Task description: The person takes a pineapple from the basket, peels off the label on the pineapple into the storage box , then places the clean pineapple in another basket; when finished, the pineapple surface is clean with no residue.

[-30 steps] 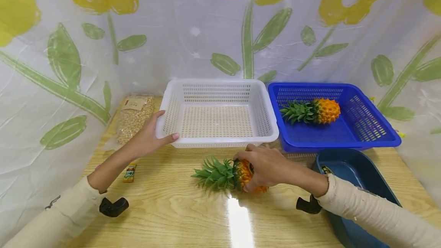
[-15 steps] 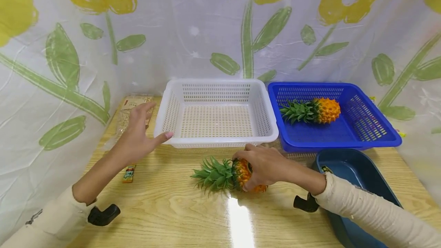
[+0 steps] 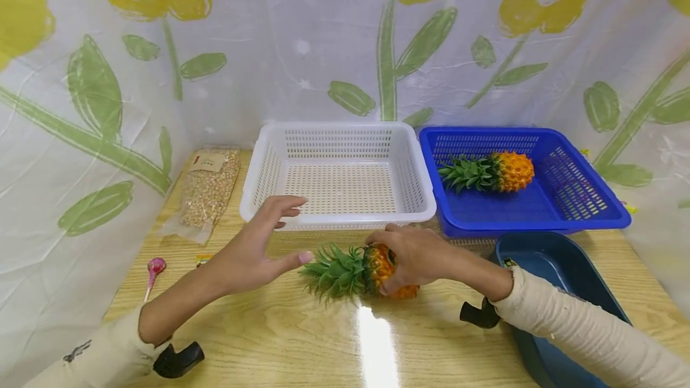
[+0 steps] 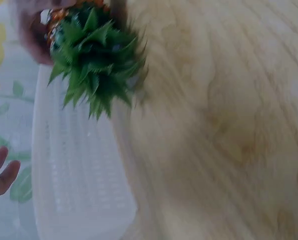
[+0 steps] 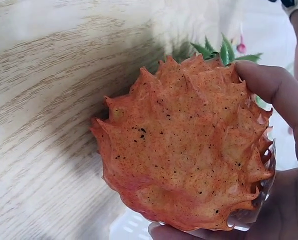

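Note:
My right hand point(image 3: 423, 259) grips the orange, spiky body of a pineapple point(image 3: 336, 274) lying on its side on the table, its green crown toward the left. Up close in the right wrist view, the pineapple's bumpy base point(image 5: 183, 150) shows between my thumb and fingers. My left hand point(image 3: 253, 256) holds nothing; thumb and fingers are spread, with the thumb tip right at the crown's leaf tips. Behind them stands a white plastic basket point(image 3: 339, 218) with nothing in it. A second pineapple point(image 3: 512, 171) lies in the blue basket point(image 3: 517, 223) to the right.
A dark teal tub point(image 3: 587, 283) stands at the front right, under my right forearm. On the left are a clear bag of pale kernels point(image 3: 207, 196), a pink lollipop point(image 3: 156, 266) and a small wrapper point(image 3: 203, 258) partly hidden by my left arm. A flower-printed curtain point(image 3: 259, 64) hangs behind.
My left hand has let go of the white basket's left corner, drawn back, then moved right toward the pineapple's crown. My right hand stays on the pineapple.

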Motion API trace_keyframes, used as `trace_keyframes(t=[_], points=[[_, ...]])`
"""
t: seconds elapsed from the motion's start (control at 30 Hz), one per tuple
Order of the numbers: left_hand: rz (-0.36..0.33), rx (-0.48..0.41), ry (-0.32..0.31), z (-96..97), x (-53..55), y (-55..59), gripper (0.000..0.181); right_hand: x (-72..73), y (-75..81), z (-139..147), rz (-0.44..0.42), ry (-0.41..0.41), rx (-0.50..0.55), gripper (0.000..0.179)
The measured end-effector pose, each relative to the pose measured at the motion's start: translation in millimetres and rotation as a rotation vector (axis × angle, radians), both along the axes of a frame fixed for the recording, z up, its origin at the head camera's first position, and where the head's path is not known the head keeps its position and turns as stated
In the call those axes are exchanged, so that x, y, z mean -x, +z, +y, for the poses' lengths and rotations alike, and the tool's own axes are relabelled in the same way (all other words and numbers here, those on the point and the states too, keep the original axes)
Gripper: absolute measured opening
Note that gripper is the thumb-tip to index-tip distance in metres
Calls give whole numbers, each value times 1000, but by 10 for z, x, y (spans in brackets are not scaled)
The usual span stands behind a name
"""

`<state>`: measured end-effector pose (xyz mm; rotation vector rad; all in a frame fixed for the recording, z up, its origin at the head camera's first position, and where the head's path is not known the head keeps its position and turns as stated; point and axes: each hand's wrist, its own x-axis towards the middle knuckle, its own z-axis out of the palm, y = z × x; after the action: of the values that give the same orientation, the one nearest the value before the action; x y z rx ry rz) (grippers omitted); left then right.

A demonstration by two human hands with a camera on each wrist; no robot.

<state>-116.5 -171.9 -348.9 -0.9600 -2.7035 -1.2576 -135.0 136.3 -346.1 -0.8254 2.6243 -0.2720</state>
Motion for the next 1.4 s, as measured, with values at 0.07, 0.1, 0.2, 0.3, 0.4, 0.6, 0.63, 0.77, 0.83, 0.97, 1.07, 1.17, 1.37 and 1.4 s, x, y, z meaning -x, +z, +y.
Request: trace_keyframes(t=[0.07,0.1,0.2,0.3,0.4,0.6,0.63,0.77,0.83,0.97,1.07,1.17,1.37,1.4], points=[[-28,9,-34,62,-13,-38,77,3,-2,9,0,-4,6,79],[-38,15,-50,89,-15,-59,76,4,-3,13,-1,-6,10,78],[-79,28,-86,163,-23,-121,76,2,-8,27,-13,-14,27,75],[-99,47,-107,234,-23,-189,77,0,-15,46,-25,-18,55,72],[-120,75,-114,306,-23,-260,79,3,-27,70,-32,-23,80,72],[-124,140,-96,408,-26,-363,80,3,-40,88,-44,-49,100,75],[-119,149,-90,420,-26,-374,80,0,-42,90,-41,-52,104,74],[-108,164,-85,462,-22,-411,81,-13,-43,95,-24,-68,117,72],[-105,175,-90,477,-17,-432,83,-21,-45,95,-19,-74,120,73],[-108,201,-100,494,-4,-482,86,-28,-53,107,-30,-84,136,76],[-112,218,-106,502,5,-508,85,-30,-61,124,-44,-89,157,78],[-120,225,-99,509,6,-522,84,-38,-66,143,-60,-90,180,81],[-135,224,-78,520,-6,-552,81,-69,-69,215,-99,-105,241,84],[-137,222,-76,521,-8,-558,81,-75,-68,230,-105,-109,255,84]])
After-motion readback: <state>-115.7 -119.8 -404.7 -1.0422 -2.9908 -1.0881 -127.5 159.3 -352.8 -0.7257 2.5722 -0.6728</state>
